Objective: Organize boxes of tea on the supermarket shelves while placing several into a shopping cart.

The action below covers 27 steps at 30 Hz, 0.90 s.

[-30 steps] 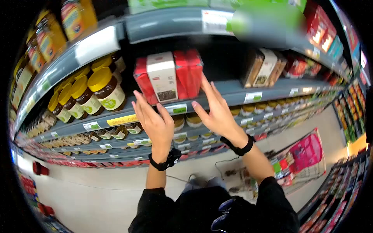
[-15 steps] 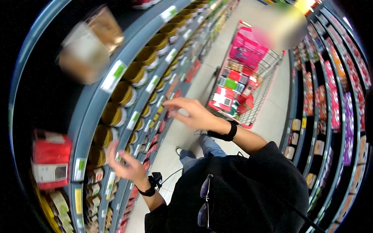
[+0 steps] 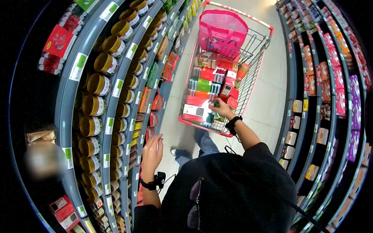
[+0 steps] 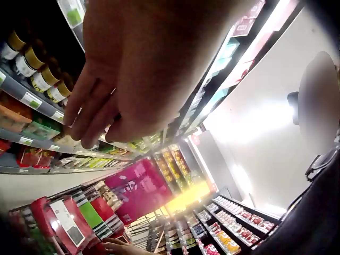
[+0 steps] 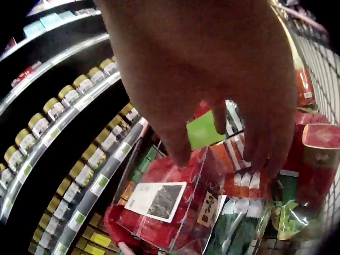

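Note:
My right hand (image 3: 222, 108) reaches down over the near end of a shopping cart (image 3: 254, 73). Just to its left in the head view lies a red pack (image 3: 194, 101) with a white label. The right wrist view shows the thumb at the top edge of that red pack (image 5: 164, 228), the other fingers spread apart above striped green and orange packets (image 5: 239, 180). Beside the shelves, my left hand (image 3: 152, 153) hangs with loosely straight fingers and nothing in it.
Shelves on the left hold rows of gold-lidded jars (image 3: 93, 105). Red packs (image 3: 64, 211) sit on an upper shelf, lower left. A pink bag (image 3: 223, 33) stands at the cart's far end. Another stocked shelf (image 3: 322, 105) runs along the right.
The view has swung from the shelf to the cart. Both hands have left the red pack on the shelf; the right has moved over the cart, the left has come back beside the body.

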Motion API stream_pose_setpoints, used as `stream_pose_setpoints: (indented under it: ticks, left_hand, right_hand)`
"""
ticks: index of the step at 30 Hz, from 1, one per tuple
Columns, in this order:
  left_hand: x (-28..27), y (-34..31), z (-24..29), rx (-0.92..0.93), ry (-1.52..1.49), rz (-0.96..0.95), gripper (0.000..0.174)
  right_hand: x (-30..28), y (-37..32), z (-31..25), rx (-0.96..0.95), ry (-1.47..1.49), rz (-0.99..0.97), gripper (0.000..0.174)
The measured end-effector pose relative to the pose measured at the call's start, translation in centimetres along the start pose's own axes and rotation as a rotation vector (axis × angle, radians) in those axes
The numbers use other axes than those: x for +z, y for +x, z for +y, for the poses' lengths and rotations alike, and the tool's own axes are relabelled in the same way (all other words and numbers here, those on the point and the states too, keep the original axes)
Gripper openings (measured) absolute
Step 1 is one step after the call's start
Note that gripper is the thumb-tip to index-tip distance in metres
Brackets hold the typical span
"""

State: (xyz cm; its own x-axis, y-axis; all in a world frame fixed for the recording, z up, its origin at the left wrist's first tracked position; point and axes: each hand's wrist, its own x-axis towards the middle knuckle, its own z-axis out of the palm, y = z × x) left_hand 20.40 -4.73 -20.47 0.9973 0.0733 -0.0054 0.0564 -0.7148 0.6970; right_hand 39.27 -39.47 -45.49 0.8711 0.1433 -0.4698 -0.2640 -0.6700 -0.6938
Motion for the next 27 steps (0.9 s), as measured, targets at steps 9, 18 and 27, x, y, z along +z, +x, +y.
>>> stream_pose_setpoints:
  ticks: [9, 18, 27]
  left_hand:
    - [0.8, 2.1, 2.6, -0.174, 0.116, -0.007, 0.022]
    - [1.2, 4.0, 3.3, -0.329, -0.109, -0.038, 0.025]
    - [0.7, 4.7, 7.5, -0.204, -0.605, -0.083, 0.067]
  right_hand:
    - [3.8, 7.1, -0.5, -0.022, 0.047, -0.207, 0.096]
    - [-4.3, 4.5, -6.3, 0.064, 0.284, -0.268, 0.084]
    - [-13.1, -12.0, -22.6, -0.183, 0.992, -0.352, 0.062]
